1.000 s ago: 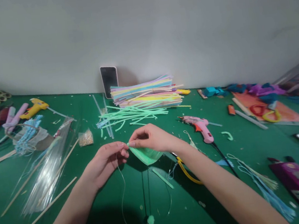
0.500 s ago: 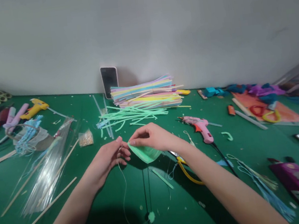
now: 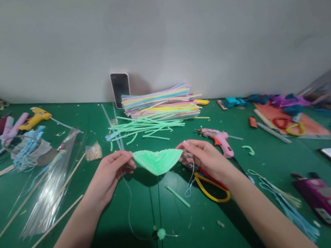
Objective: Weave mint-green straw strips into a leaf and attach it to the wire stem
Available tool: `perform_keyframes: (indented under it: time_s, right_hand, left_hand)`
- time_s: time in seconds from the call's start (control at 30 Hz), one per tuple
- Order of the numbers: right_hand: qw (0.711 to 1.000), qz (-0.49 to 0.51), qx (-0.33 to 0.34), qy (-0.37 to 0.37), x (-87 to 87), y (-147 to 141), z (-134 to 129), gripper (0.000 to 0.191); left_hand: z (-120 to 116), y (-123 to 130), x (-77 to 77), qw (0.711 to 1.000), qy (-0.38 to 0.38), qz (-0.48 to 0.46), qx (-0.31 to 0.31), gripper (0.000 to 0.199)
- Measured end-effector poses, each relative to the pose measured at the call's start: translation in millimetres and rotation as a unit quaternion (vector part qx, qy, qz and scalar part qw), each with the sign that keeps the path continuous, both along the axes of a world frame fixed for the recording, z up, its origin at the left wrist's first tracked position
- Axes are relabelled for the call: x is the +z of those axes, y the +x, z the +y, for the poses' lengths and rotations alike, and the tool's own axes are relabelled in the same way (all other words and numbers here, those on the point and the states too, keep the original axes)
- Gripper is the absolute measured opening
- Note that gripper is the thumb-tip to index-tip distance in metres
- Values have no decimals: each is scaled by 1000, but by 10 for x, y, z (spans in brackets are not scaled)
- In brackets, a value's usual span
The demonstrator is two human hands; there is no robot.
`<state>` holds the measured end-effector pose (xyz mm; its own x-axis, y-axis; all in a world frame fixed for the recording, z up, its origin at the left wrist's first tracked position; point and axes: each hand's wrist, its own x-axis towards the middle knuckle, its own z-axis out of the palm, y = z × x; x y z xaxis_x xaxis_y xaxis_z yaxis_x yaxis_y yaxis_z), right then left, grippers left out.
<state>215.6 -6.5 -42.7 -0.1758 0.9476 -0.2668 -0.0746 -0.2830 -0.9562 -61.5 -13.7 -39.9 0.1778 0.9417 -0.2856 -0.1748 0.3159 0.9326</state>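
Observation:
A light green, ribbed piece shaped like a wide V [image 3: 158,162] is stretched between my hands above the table. My left hand [image 3: 113,169] pinches its left tip, and a thin clear cord [image 3: 130,214] hangs from the fingers. The right tip is held by my right hand [image 3: 202,157], with a cord looping near the fingers. Below the piece, a small green pompom [image 3: 161,233] lies on two dark lines. Yellow-and-red handled scissors [image 3: 212,189] lie beside my right wrist.
Bundled pastel strips [image 3: 159,100] and loose green strips [image 3: 150,124] lie behind my hands. A pink glue gun [image 3: 221,141] is at right, clear plastic sleeves [image 3: 46,192] and wooden sticks [image 3: 46,237] at left. A phone [image 3: 121,90] leans on the wall.
My right hand has moved right, from the left tip of the green piece to its right tip. The piece now faces forward, spread between both hands. The scissors show more fully.

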Motion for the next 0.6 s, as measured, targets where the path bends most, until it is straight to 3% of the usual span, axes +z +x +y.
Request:
perform_keyframes:
  time_s: [0.1, 0.23, 0.4, 0.5, 0.6]
  right_hand:
    - [1000, 11, 5, -16, -85, 26, -140, 31]
    - [998, 51, 14, -27, -67, -1, -189, 31]
    - [999, 8, 10, 43, -47, -50, -182, 23]
    - [994, -52, 62, 74, -35, -64, -171, 23]
    - [989, -54, 123, 56, -28, -61, -138, 24]
  left_hand:
    - [4, -2, -13, 1000, -2, -3, 3, 23]
    - [17, -8, -39, 1000, -11, -4, 4, 22]
    - [1, 20, -31, 998, -45, -11, -37, 23]
    - [-15, 36, -28, 994, -76, 6, -78, 24]
    - [-18, 33, -33, 992, -88, 20, -85, 22]
